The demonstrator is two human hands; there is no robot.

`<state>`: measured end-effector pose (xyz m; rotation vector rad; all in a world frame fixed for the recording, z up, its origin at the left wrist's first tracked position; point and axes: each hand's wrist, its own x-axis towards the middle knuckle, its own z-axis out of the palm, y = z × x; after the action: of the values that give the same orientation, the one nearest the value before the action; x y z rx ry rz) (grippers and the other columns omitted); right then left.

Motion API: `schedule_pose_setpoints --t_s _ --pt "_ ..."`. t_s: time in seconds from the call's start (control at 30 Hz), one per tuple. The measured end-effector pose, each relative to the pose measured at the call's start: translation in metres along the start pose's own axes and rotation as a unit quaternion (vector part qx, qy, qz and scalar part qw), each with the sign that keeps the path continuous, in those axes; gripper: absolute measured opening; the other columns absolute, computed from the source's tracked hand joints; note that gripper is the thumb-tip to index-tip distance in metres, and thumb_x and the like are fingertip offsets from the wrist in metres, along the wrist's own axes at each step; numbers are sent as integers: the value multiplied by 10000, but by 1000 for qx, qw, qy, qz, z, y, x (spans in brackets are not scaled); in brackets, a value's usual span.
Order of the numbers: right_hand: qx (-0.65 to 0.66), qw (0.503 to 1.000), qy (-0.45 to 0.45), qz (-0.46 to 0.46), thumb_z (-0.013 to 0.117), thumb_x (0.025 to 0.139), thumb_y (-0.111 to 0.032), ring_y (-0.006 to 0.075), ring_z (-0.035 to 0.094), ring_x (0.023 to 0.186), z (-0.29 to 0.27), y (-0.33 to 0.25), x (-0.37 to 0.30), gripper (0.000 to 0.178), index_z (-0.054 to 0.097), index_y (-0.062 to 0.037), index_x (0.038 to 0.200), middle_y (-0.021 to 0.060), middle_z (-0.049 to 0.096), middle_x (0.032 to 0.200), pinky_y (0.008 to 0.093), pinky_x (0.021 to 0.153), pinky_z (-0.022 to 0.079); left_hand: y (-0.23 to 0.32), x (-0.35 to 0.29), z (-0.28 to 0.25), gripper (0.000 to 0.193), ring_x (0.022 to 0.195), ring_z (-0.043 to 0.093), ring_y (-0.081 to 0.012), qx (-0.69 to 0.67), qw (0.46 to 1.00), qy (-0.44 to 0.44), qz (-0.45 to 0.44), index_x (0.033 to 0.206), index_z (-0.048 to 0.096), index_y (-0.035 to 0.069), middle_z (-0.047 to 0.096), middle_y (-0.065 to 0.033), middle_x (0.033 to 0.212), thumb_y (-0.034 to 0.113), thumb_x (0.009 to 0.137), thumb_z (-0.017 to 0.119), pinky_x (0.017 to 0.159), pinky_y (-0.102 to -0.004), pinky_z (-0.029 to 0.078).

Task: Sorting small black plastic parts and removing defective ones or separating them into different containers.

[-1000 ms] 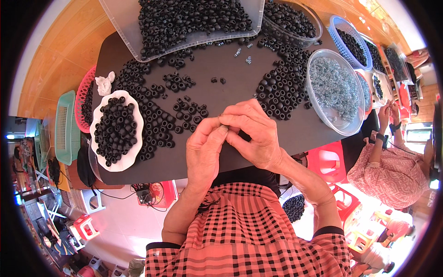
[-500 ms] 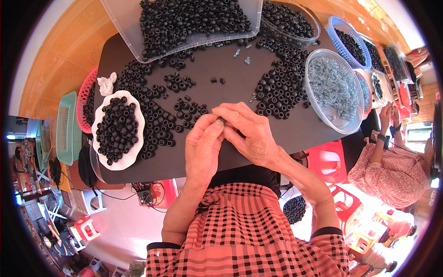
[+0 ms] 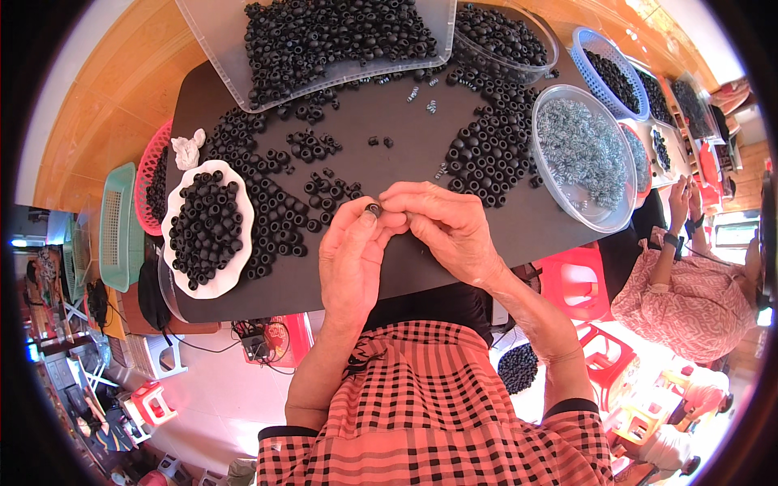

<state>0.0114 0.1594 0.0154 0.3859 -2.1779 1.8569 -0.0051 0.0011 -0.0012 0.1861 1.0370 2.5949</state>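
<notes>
Between the thumb and forefinger of my left hand (image 3: 350,255) is a small black hollow plastic piece (image 3: 374,209), its round opening showing. My right hand (image 3: 454,235) is closed in a pinch, its fingertips touching those of the left; whatever they grip is hidden. Both hands are over the near edge of the dark table (image 3: 405,267). Left of them lie loose black pieces (image 3: 275,212) and a white scalloped plate (image 3: 250,202) heaped with more. On the right spreads another group of black pieces (image 3: 490,154), beside a clear round tub (image 3: 596,225) of small metal springs (image 3: 585,150).
A large clear bin (image 3: 348,81) of black pieces stands at the back, next to a clear round container (image 3: 555,57). Crumpled white tissue (image 3: 188,149) lies at the left, near pink (image 3: 147,182) and green baskets (image 3: 119,227). A co-worker (image 3: 689,300) sits at the right.
My hands have drawn slightly apart, the right one shifting a little to the right. The black piece in my left fingers now shows its opening.
</notes>
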Motion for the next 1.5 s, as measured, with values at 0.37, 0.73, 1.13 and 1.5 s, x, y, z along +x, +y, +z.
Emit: schedule_pose_setpoints --t_s 0.37,0.73,1.13,1.5 --pt "160 982 82 55 634 826 83 116 650 832 7 -2 -2 200 678 -1 1002 82 672 964 265 731 530 4 0 2 194 925 639 -191 1 1000 4 -18 1117 567 -26 664 -119 956 88 980 492 900 -359 493" --pt "178 980 29 86 626 846 64 106 657 783 -1 1 -4 169 687 18 997 93 653 1011 222 699 533 2 -4 7 177 894 621 -124 114 993 -1 -24 1094 584 -50 661 -88 933 53 973 504 846 -262 483" --pt "87 993 56 58 670 792 37 92 635 771 2 0 -4 137 655 -3 922 59 654 918 237 693 520 3 -3 8 169 843 593 -96 97 995 8 -23 1080 585 -44 655 -79 917 61 969 512 782 -229 461" --pt "100 989 29 109 602 808 104 88 601 761 -3 -7 -3 169 633 16 949 41 605 902 233 692 496 2 -4 7 168 759 525 -26 137 990 23 -25 1086 590 -23 668 -43 897 70 962 524 653 -166 384"
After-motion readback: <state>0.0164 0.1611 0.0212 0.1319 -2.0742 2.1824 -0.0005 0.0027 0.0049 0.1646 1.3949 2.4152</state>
